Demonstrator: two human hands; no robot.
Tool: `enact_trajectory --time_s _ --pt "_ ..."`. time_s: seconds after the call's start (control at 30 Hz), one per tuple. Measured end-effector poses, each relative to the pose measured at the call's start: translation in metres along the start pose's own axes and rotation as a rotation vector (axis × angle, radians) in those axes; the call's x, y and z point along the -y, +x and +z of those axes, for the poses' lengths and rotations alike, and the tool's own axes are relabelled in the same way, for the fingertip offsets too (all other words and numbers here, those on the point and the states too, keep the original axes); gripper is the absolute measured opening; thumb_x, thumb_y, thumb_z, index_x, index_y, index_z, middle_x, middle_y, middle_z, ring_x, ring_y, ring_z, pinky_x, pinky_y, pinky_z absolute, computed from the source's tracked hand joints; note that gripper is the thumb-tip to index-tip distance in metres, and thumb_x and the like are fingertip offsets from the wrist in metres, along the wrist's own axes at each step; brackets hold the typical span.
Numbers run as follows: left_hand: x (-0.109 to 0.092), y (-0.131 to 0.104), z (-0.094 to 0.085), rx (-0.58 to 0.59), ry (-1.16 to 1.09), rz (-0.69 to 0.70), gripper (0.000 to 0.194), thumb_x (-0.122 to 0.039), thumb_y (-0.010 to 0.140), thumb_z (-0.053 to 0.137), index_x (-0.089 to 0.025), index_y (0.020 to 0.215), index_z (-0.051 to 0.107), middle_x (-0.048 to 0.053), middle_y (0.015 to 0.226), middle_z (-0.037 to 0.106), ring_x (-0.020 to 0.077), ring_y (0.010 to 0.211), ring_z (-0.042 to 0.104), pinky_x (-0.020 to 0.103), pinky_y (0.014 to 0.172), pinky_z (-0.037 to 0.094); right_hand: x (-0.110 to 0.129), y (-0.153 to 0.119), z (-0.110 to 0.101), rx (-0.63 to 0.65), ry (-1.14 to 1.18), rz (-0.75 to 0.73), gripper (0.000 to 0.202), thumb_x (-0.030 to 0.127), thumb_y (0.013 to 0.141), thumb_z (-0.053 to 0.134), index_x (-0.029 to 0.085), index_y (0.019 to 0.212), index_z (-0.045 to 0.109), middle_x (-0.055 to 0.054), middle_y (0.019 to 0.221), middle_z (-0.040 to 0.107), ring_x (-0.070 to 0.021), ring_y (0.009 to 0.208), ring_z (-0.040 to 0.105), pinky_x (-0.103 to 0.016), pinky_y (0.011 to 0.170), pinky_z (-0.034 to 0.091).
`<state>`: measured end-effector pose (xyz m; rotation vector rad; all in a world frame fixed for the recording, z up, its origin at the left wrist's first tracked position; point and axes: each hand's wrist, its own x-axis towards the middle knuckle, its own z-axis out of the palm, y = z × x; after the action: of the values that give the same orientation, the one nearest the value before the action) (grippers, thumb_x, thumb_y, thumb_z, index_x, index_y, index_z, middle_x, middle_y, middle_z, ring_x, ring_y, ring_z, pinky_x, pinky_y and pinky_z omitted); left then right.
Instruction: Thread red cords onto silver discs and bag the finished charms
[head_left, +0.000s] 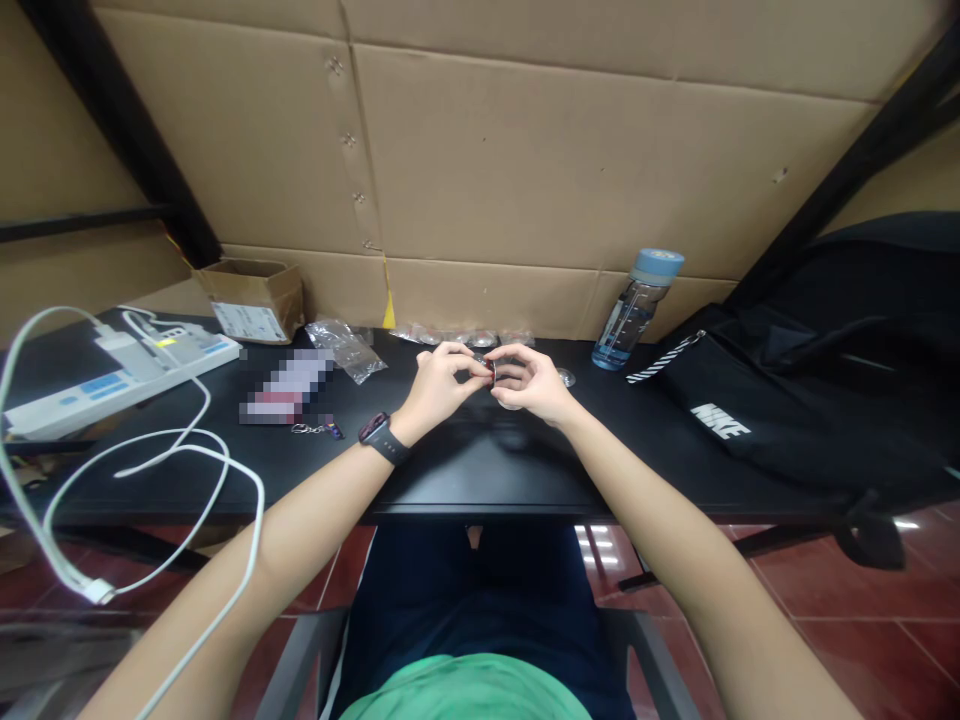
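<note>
Small ring (487, 368), seemingly between both hands (486, 385)

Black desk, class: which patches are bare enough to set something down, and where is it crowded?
The desk is bare along its front edge between the wrists, and between the right hand and the black bag. It is crowded on the left with the power strip and white cables, and along the back with plastic bags.

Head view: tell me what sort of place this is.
Probably a makeshift workstation: a black desk walled with cardboard sheets, a white power strip with cables, and small clear plastic bags of parts.
</note>
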<state>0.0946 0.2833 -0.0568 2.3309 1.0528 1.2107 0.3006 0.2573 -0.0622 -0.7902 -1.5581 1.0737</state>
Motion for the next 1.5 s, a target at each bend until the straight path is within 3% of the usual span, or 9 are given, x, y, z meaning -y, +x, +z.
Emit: enact_trajectory --time_s 0.3,0.5,0.73,0.9,1.07,1.5 --pt "-0.004 0.0 0.002 -0.016 0.042 -0.012 0.006 -0.025 0.09 0.078 -0.027 0.09 0.083 0.005 0.104 0.077 0.0267 0.115 0.066 0.049 0.107 0.044 -0.004 0.001 -0.002 -0.003 -0.023 -0.023 0.049 0.022 0.068 0.087 0.024 0.113 0.069 -0.006 0.118 0.07 -0.0243 0.108 0.073 -0.038 0.09 0.065" --pt "0.0 0.0 0.004 -0.04 -0.041 0.041 0.009 -0.019 0.088 0.077 -0.027 0.086 0.082 0.003 0.097 0.078 0.0257 0.118 0.066 0.045 0.104 0.048 -0.004 0.0 -0.002 0.0 -0.062 0.006 0.052 0.022 0.068 0.086 0.024 0.117 0.068 -0.005 0.104 0.073 -0.0253 0.103 0.075 -0.038 0.083 0.067" --pt "0.002 0.0 0.005 -0.064 -0.055 0.095 0.011 -0.015 0.086 0.077 -0.024 0.085 0.082 0.004 0.094 0.076 0.0243 0.109 0.068 0.043 0.101 0.05 -0.002 0.001 0.001 -0.021 -0.085 0.0 0.048 0.021 0.066 0.086 0.022 0.111 0.068 -0.006 0.108 0.074 -0.0247 0.102 0.076 -0.037 0.086 0.066" --pt "0.009 0.0 0.009 -0.069 -0.045 0.007 0.009 -0.018 0.085 0.079 -0.024 0.089 0.084 0.006 0.098 0.073 0.0241 0.102 0.068 0.042 0.098 0.051 -0.002 0.001 0.003 -0.04 -0.109 -0.032 0.05 0.019 0.065 0.085 0.023 0.112 0.067 -0.007 0.12 0.073 -0.0246 0.104 0.077 -0.039 0.09 0.065" --pt "0.016 0.001 0.012 -0.072 -0.048 -0.052 0.011 -0.024 0.085 0.079 -0.024 0.094 0.084 0.006 0.101 0.071 0.0219 0.095 0.067 0.039 0.095 0.053 -0.002 0.001 0.005 -0.052 -0.164 -0.065 0.051 0.021 0.066 0.084 0.022 0.114 0.067 -0.007 0.115 0.074 -0.0254 0.104 0.077 -0.041 0.091 0.065" --pt "0.023 0.003 0.014 -0.033 -0.16 -0.092 0.01 -0.028 0.084 0.077 -0.022 0.089 0.082 0.006 0.093 0.08 0.0271 0.099 0.07 0.041 0.093 0.053 -0.012 0.002 0.003 -0.04 -0.3 -0.161 0.05 0.022 0.07 0.082 0.023 0.118 0.068 -0.007 0.122 0.074 -0.026 0.106 0.078 -0.041 0.095 0.065"
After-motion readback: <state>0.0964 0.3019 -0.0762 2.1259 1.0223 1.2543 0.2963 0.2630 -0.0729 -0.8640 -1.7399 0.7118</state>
